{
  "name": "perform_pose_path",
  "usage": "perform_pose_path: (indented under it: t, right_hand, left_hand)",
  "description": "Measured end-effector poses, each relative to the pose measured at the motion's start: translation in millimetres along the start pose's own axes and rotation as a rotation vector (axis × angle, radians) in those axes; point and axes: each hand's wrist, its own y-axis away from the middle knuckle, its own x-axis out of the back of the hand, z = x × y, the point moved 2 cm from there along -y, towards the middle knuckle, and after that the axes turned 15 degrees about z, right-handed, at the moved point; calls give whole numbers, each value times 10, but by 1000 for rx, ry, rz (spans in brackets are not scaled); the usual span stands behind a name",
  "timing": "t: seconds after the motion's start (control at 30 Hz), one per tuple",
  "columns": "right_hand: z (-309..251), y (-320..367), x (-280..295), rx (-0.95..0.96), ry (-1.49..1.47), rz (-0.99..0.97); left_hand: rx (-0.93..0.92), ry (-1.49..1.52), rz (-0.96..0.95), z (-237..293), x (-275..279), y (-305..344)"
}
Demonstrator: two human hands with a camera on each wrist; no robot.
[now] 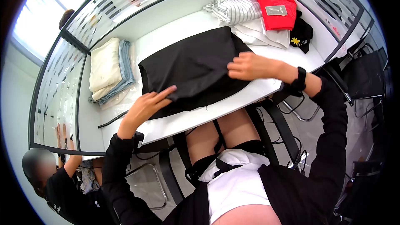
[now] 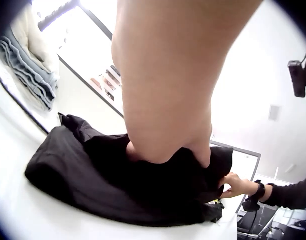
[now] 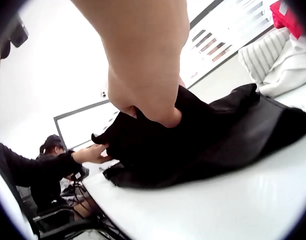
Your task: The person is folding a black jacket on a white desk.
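Note:
A folded black garment lies on the white desk in front of me, its near layer creased and raised between my hands. My left hand holds the garment's near left part, with the index and middle fingers stretched over the cloth. At the right side, my right hand pinches the cloth with curled fingers. In the left wrist view, the garment bunches up under the left hand, whose fingertips are partly hidden in it. The right wrist view shows the right hand gripping a raised fold.
Folded cream and light blue clothes are stacked at the left. Back right lie a striped garment, a red garment with a tag, white cloth and a black cap. Low partitions border the desk. Another person sits at left.

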Motion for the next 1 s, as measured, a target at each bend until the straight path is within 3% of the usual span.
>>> perform_pose_path:
  t: [0.07,0.13,0.17,0.27,0.33,0.4,0.47,0.57,0.67,0.73,0.8,0.9,1.0]
  right_hand:
    - [-174,92,-25,43,-89,-112]
    - [-212,112,33,-32,-179,-171]
    - [-197,99,87,-70,-222,-200]
    - [-19,37,343,-326,-693,-319]
    - [168,44,282,-467,-863,-267]
    - [406,52,105,-552,-742,-240]
    - [593,29,-100,-714,-677,-231]
    - [791,50,-477,-860,-287,-290]
    - [887,78,-655,-1097,-224,-435]
    - [960,143,-731,-1159,-215,-427]
    - [1028,186,-799,-1260,-170,-385]
    - [1252,243,-950,-1424,-385,-320]
    - [1246,250,-997,-1467,-561,-78]
  left_hand:
    - [-88,-56,-85,57,-48,68]
    - [-149,-72,-119,72,-62,114]
    - [-75,-6,-166,86,-18,107]
    - [66,363,-59,80,176,63]
    - [152,519,4,-49,211,21]
    - [425,542,21,-227,169,-54]
    - [413,449,93,-467,43,-169]
    - [616,263,24,-826,-288,-168]
    - [847,104,5,-1045,-494,-170]
    - [984,-9,-21,-1183,-629,-120]
    - [1071,57,-2,-1436,-817,-29]
    - [1307,264,95,-1526,-791,-86]
    - [1299,614,209,-1631,-816,-67]
